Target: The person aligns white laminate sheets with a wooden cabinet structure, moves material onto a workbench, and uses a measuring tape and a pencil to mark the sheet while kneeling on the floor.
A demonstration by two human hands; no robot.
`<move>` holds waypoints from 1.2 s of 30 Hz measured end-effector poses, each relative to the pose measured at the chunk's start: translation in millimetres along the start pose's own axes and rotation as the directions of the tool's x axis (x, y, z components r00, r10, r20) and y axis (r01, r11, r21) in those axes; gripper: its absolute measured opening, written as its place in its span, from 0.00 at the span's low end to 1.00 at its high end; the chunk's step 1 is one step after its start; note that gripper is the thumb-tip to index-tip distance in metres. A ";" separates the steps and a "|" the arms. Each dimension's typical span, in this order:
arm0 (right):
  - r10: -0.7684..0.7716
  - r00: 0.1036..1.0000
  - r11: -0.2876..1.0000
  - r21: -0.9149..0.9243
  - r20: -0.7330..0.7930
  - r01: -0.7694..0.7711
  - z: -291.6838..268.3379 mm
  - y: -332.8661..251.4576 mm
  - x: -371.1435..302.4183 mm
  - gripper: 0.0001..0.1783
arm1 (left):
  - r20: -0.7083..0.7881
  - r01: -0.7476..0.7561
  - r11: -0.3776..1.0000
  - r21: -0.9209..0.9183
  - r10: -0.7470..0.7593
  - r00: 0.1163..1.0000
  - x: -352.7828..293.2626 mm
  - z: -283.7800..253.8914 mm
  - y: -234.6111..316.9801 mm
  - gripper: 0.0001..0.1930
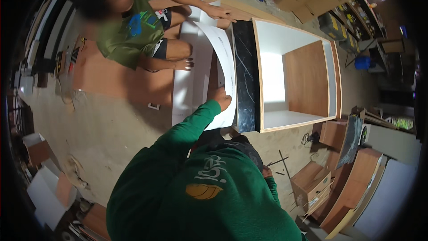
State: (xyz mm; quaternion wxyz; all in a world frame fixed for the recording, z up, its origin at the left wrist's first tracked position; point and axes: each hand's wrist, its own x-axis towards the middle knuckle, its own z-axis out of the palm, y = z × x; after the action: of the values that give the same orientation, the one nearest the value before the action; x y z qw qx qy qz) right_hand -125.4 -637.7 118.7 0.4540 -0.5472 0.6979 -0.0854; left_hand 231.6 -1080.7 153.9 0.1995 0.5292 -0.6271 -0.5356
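While the left hand (221,99) pinches the near end of a white sheet (225,62), fingers closed on its edge, the sheet curls up and away along the left side of a black marbled panel (245,76). That panel forms the left face of an open cabinet (307,80) lying on the floor (98,120), white and brown inside. A green sleeve (187,129) leads up to the hand from the lower edge. At the far end of the sheet, another person's hand (219,13) presses it down near the cabinet's far left corner; that person, in an olive shirt, crouches on the floor with the other hand (183,64) resting by a knee, just left of a white board (189,80) under the sheet. The right hand (266,172) shows only as a sliver behind the green shoulder, near the cabinet's near edge, and I cannot tell its grip. Cardboard boxes (312,183) lie at the right
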 end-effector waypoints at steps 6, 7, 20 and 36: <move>0.313 0.940 0.894 0.291 0.138 -0.340 -22.9 -31.4 44.6 0.24 | -0.148 -0.012 0.997 0.077 0.024 0.989 -4.3 0.4 -17.8 0.19; 0.203 0.977 0.969 0.131 0.067 -0.210 -31.4 -22.0 32.7 0.24 | -0.137 -0.031 0.997 0.069 0.041 0.990 -5.9 2.1 -1.2 0.18; 0.084 0.982 0.994 -0.084 0.169 -0.071 -53.8 12.8 8.5 0.23 | -0.114 0.053 0.998 -0.021 -0.055 0.992 -11.2 -9.1 19.6 0.15; 0.327 0.904 0.933 0.060 0.275 -0.355 -49.8 34.1 39.5 0.22 | -0.156 0.191 0.982 -0.008 -0.190 0.969 -26.1 -13.9 53.3 0.23</move>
State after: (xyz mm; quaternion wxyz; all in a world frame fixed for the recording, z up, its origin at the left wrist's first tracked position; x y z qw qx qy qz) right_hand -184.6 -676.6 105.0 0.5787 -0.3975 0.7115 0.0303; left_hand 228.4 -1071.3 214.0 0.1938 0.6278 -0.5577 -0.5072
